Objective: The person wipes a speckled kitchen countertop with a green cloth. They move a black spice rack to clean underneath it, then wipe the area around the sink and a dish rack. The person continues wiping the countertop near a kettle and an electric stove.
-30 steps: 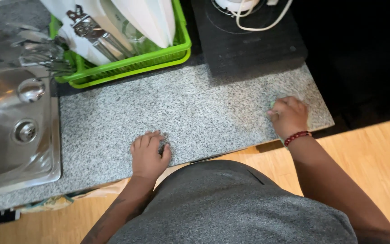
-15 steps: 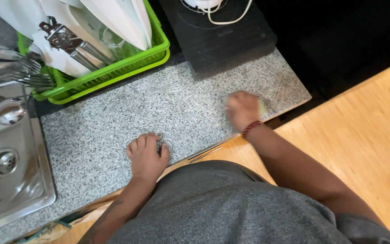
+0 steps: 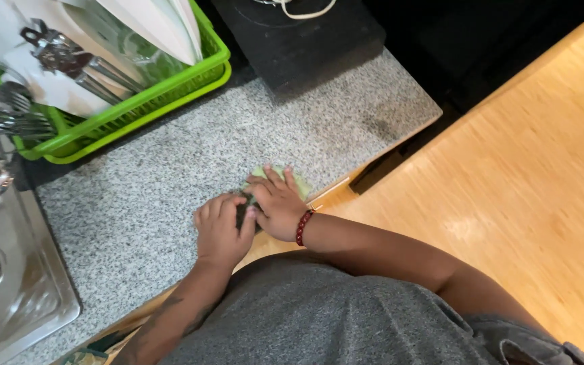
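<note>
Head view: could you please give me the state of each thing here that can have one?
right hand: pressed flat on green cloth
left hand: flat on countertop, touching right hand
green cloth: bunched, mostly covered
dish rack: loaded with plates and cutlery
sink: no water visible

Pale green cloth (image 3: 280,177), flat on the speckled grey countertop (image 3: 143,196) near its front edge, mostly covered
</note>
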